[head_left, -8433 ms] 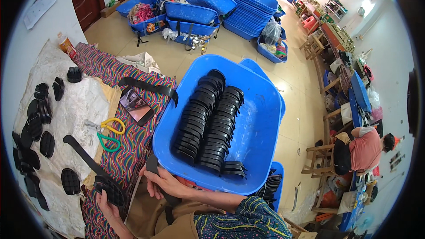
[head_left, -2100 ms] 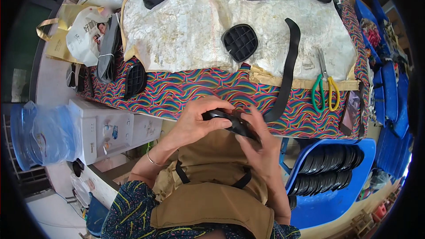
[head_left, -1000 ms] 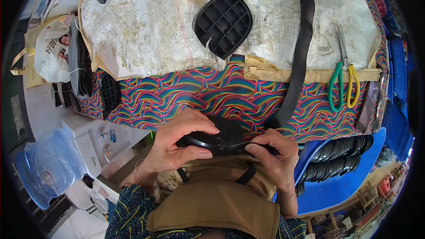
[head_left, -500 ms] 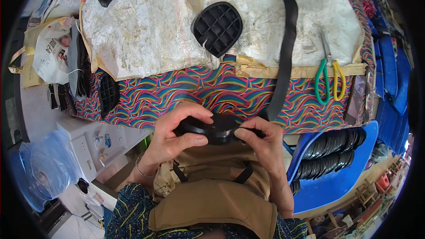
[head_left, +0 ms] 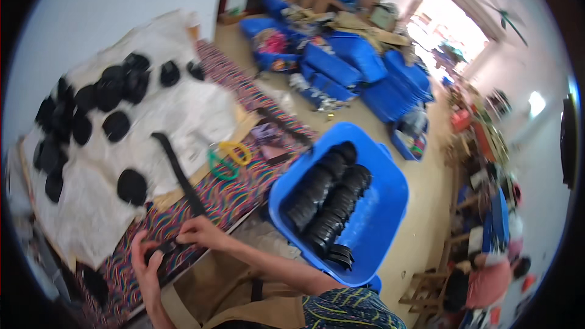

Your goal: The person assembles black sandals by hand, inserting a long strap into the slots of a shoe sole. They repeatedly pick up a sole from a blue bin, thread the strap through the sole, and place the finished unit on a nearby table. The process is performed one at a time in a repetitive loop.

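Observation:
My left hand (head_left: 146,263) is curled around a black rounded piece (head_left: 163,248), low over the patterned cloth edge of the table. My right hand (head_left: 201,234) pinches the same piece at its other side. Fingers and motion blur hide much of its shape. A black strap (head_left: 177,167) runs from the white sheet down to beside my right hand. Scissors with one green and one yellow handle (head_left: 223,173) lie further right. Nearest beyond my left hand, a black rounded grid-like piece (head_left: 132,187) lies on the white sheet (head_left: 91,207).
Several black rounded pieces (head_left: 116,126) lie scattered on the sheet's far side. Right of the table stands a blue tub (head_left: 381,219) with rows of stacked black pieces (head_left: 332,201). Blue bins (head_left: 329,64) are heaped behind. Another person (head_left: 487,283) sits far right.
The view has swung to the right and up, showing the room and the whole blue tub. Both hands still hold the black piece and now appear lower left.

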The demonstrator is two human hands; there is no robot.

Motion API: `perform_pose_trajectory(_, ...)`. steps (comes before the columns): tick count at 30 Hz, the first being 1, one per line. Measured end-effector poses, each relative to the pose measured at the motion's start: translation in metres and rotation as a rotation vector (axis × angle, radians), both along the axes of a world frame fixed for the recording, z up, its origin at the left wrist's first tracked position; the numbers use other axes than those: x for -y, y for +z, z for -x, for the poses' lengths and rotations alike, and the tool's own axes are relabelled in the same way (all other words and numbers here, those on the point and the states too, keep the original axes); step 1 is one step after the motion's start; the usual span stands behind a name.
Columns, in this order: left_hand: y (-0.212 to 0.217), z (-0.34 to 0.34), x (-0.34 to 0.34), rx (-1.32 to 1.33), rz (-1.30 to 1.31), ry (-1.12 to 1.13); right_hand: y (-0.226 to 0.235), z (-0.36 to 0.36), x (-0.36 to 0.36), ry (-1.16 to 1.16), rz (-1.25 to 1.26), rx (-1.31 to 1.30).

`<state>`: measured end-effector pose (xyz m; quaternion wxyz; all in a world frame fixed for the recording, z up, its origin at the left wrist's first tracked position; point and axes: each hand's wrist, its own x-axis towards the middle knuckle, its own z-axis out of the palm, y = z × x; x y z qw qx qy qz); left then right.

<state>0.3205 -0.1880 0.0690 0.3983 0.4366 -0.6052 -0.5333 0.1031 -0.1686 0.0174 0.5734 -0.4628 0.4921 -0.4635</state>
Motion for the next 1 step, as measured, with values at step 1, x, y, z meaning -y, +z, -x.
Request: perform_pose_trajectory(1,-0.0052,-0.0019,0.0013,0.033,0.011,-0.007,-0.0052,0.0037,-0.0018,0.023,0.036,0.08)
